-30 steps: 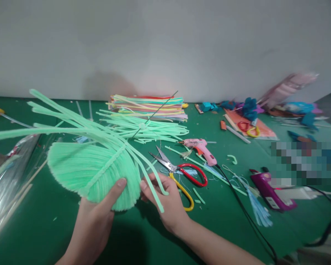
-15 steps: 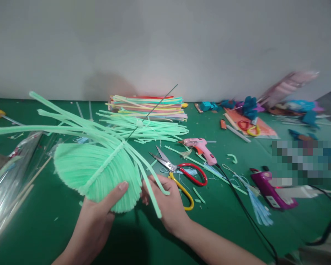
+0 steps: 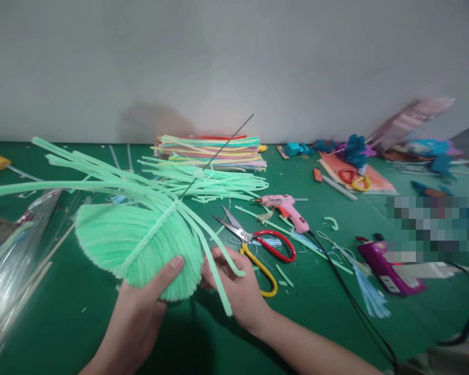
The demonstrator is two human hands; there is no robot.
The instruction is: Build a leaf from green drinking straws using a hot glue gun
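A mint-green leaf shape point(image 3: 140, 237) made of pipe cleaners laid side by side lies in my left hand point(image 3: 152, 297). My left thumb presses on its face and the fingers are behind it. A raised pipe-cleaner rib runs along its middle, and a thin dark wire stem point(image 3: 229, 141) sticks out at the upper right. Loose pipe cleaners point(image 3: 89, 184) fan out from the stem end to the left and right. My right hand point(image 3: 232, 286) is at the leaf's right edge with its fingers curled together. Two loose pipe-cleaner ends hang over it; what its fingertips pinch is hidden.
Scissors point(image 3: 254, 238) with red and yellow handles lie open behind my right hand. Beyond are a pink glue gun point(image 3: 285, 209), green pipe cleaners point(image 3: 219, 182) and a multicoloured bundle point(image 3: 214, 148). A purple tool point(image 3: 389, 266) lies right, plastic-wrapped sticks point(image 3: 27, 265) left.
The leaf and both hands keep nearly the same pose. The loose pipe cleaners on the left have shifted slightly, and the view has moved a little.
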